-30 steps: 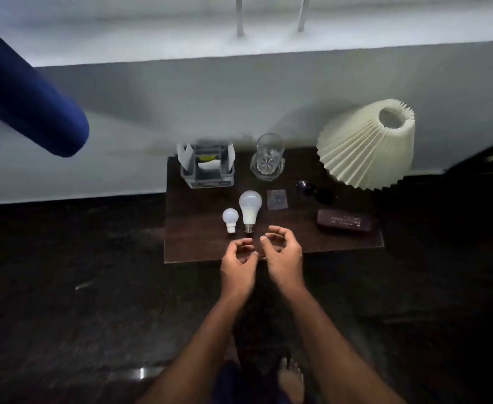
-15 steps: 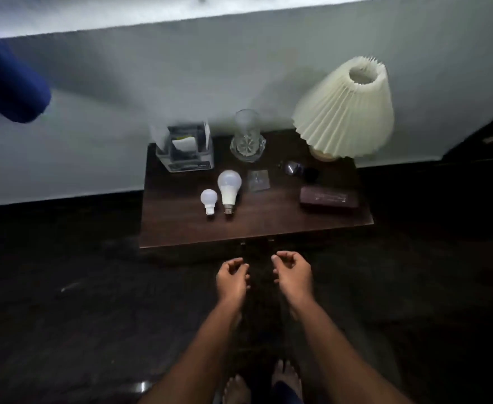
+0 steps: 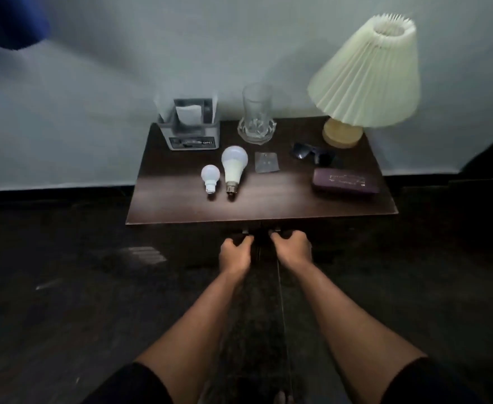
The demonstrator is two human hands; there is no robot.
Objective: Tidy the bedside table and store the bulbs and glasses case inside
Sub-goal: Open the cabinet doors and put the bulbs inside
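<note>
**Opening the cabinet doors**

The bedside table (image 3: 181, 199) was not yet opened. The glasses case (image 3: 344, 181), large bulb (image 3: 234, 167) and small bulb (image 3: 210, 175) lay on top. Left hand (image 3: 235, 252) and right hand (image 3: 291, 248) were curled at the door handles, apparently gripping them; an outward pull was judged next.

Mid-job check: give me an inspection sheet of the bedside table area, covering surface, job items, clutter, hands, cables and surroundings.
Surface: dark wooden bedside table, top in use, doors apparently shut.
Job's things: small bulb and large bulb lying side by side at left centre; glasses case closed, at front right.
Clutter: grey organiser box, empty glass, sunglasses, small clear packet, lamp at back right.
Hands: left hand and right hand curled at the door handles below the front edge; grip not clear.
Cables: nothing seen.
Surroundings: pale wall behind, dark floor.
</note>
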